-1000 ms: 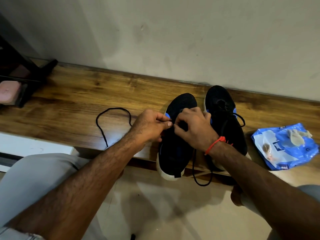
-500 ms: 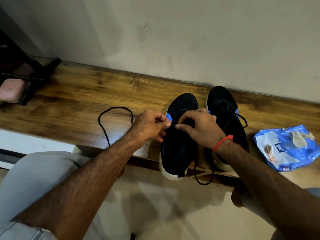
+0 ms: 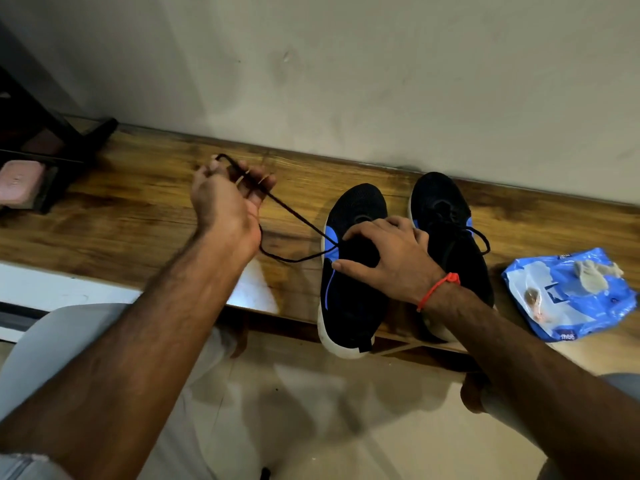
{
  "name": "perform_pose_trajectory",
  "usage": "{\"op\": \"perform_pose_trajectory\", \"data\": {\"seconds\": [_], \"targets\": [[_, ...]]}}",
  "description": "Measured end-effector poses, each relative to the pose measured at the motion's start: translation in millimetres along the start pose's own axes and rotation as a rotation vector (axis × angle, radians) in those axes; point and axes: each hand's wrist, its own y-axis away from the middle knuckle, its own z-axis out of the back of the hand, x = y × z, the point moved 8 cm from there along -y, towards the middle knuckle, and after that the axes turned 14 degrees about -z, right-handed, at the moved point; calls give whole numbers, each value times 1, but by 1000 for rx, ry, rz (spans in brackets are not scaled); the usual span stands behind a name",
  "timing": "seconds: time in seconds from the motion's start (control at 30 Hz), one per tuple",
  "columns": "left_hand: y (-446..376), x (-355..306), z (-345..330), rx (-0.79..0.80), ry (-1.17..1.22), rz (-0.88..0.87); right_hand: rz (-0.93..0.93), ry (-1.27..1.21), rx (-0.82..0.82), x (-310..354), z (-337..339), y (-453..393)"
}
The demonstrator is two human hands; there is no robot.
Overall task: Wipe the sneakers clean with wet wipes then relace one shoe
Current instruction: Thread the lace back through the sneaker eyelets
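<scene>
Two black sneakers with blue trim stand side by side on a wooden ledge, toes toward the wall. My right hand rests on the left sneaker and holds it down at the tongue. My left hand is raised to the left of it, gripping a black lace that runs taut from the sneaker's eyelet, with a slack loop hanging below my wrist. The right sneaker is laced, its lace ends loose.
A blue wet-wipe pack with a used wipe on top lies at the right of the ledge. A dark rack leg and a pink block stand at the far left. The wall runs close behind; my knees are below.
My left hand has pulled away from the left sneaker up and to the left, drawing the lace out through the eyelet. My right hand has spread flat over the shoe.
</scene>
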Motion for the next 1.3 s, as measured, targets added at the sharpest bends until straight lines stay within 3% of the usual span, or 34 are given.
{"op": "perform_pose_trajectory", "data": {"seconds": [0.07,0.17,0.27,0.33,0.43,0.5,0.57,0.63,0.67,0.7,0.77,0.8,0.87,0.93,1.0,1.1,1.17,1.23,1.3], "targets": [[2,2,1,87,-178,63,-4,-2,0,0,-1,0],[30,27,-13,552,-841,89,-11,1,-4,1,-2,-1],[53,60,-17,1025,-1422,-110,-11,27,-12,2,-2,-3],[53,70,-14,1115,-1528,-139,-10,36,-12,2,-1,-2],[50,64,-20,1070,-1412,-168,-11,42,-5,-1,1,-2],[37,28,-29,737,-1206,-368,-14,43,19,-3,1,-2],[18,-12,-23,323,-785,-430,-15,37,34,-3,1,-3],[5,-16,-11,96,-235,-216,-15,35,42,-3,1,-2],[6,-6,-11,74,-55,-52,-13,36,45,-3,1,-2],[10,4,-11,96,-24,87,-13,40,50,-3,0,-2],[25,23,-10,293,-375,228,-14,51,60,-2,0,-2],[32,30,-12,473,-661,189,-15,57,62,-2,0,-3],[48,42,-22,917,-1226,-82,-17,79,59,-1,-1,-3],[61,60,-26,1216,-1525,-279,-15,99,54,-1,-1,-3],[57,62,-23,1212,-1562,-275,-21,95,72,-2,-2,-3],[39,38,-27,1019,-1540,-387,-27,86,101,-5,-4,-4],[38,31,-28,981,-1575,-423,-17,96,101,-3,-3,-4],[39,37,-20,1008,-1657,-334,-20,107,114,-2,-4,-4],[41,43,-11,1004,-1593,-123,-33,13,137,-5,-3,-6]]}}
